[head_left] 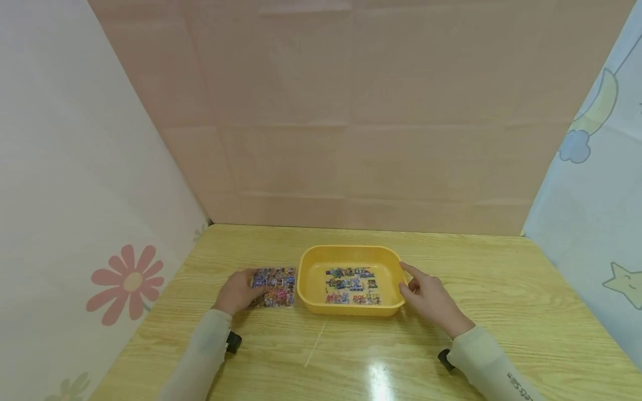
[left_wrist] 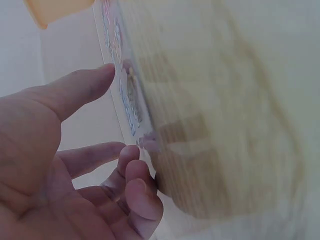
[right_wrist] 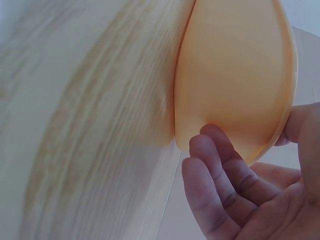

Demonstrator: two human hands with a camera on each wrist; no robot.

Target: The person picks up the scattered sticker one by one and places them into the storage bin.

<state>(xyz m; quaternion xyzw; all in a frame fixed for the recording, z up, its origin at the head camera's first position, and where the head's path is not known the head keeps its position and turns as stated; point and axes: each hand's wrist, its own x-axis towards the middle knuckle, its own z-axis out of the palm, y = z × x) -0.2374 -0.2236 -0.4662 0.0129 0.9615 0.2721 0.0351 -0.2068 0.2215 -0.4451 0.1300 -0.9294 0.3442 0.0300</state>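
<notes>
We see both hands low over the surface, apart from each other. The left hand (head_left: 238, 292) is relaxed rather than clenched, its thumb over the flat sheet crowded with small multicoloured prints (head_left: 281, 284) and its loosely bent fingers at the sheet's outer edge. The right hand (head_left: 433, 298) grasps the near rim of the yellow, rounded-rectangular plastic tray (head_left: 351, 309), thumb over the lip and fingers along the outer wall.

Between our hands, the sheet lies just beside the tray, and on the tray's floor we see small multicoloured printed pieces (head_left: 353, 284). Pale long sleeves (head_left: 205, 340) cover both forearms, with a dark fitting (head_left: 233, 342) below each wrist.

Under our hands spreads the light, yellowish wood-grain surface (head_left: 281, 362); a thin pale line (head_left: 315, 345) and a bright white glare (head_left: 379, 379) mark it on our side of the tray. Beyond the hands rises a creased, pinkish-beige wall covering (head_left: 351, 139). Left of the left hand, a whitish wall carries a printed red flower (head_left: 131, 282); right of the right hand, a pale bluish wall shows a yellow moon (head_left: 602, 103), a blue cloud (head_left: 575, 146) and a star (head_left: 624, 285).
</notes>
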